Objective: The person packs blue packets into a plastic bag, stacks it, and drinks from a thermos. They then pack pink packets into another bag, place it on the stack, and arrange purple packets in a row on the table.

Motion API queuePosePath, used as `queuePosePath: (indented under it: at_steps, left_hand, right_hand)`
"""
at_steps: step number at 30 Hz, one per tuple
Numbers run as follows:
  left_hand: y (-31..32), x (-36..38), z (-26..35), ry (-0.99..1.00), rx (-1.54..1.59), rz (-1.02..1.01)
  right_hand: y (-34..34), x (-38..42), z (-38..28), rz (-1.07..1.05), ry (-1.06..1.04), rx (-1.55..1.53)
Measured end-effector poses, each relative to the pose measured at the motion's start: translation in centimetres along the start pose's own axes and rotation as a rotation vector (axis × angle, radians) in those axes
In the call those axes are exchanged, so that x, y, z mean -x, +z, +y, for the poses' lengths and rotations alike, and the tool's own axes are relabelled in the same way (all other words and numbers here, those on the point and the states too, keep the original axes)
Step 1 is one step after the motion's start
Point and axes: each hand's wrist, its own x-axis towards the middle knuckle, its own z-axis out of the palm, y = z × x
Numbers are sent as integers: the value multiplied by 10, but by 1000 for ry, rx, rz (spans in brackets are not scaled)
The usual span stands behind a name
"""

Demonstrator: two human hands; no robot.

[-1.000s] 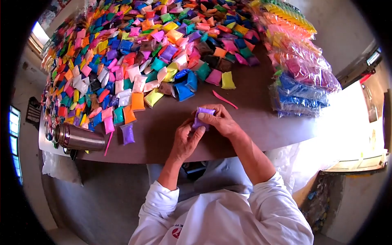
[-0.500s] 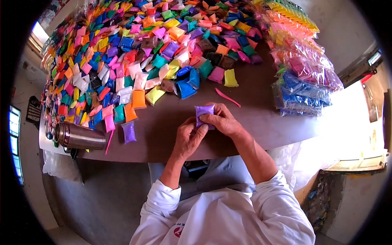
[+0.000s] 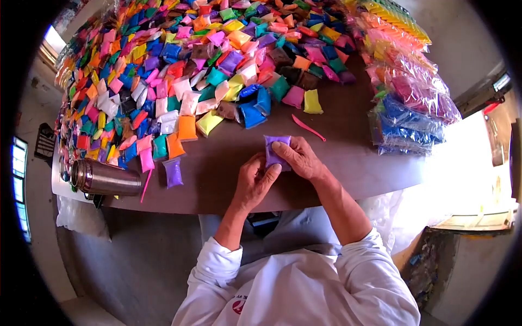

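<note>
A small purple packet is held between both hands above the near part of the brown table. My left hand grips its lower left side, with the thumb on the front. From the right, my right hand pinches it, thumb pressed across its face. The fingers behind the packet are hidden. Just beyond my right hand lies a pink plastic knife-shaped tool. Another purple packet rests on the table to the left of my hands.
A large heap of small coloured packets covers the far and left table. At the right stand stacked clear bags of packets. A metal flask lies on its side at the left edge, beside a thin pink stick.
My right thumb has moved up the face of the purple packet. Both hands still hold it in nearly the same place, and the whole view has shifted slightly.
</note>
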Motion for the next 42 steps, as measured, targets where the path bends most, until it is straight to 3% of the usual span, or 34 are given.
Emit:
queuePosePath:
  at_steps: [5,14,18,24,27,34,42]
  left_hand:
    - [3,-2,-7,85,2,106]
    - [4,-4,-3,162,-70,83]
    - [0,0,-2,39,-33,86]
    - [5,-3,-6,105,30,124]
    - [5,-5,-5,191,-127,128]
    - [5,-2,-9,106,-36,105]
    - [8,-2,0,150,-170,108]
  right_hand:
    - [10,0,-5,66,-24,-70]
    - [4,-2,2,-14,26,-99]
    - [12,-4,0,19,-27,-172]
    - [9,-5,7,24,-54,-134]
    - [6,-6,10,-4,-46,-135]
    - [20,-4,-3,142,-79,-285]
    - [12,-5,7,112,-90,-258]
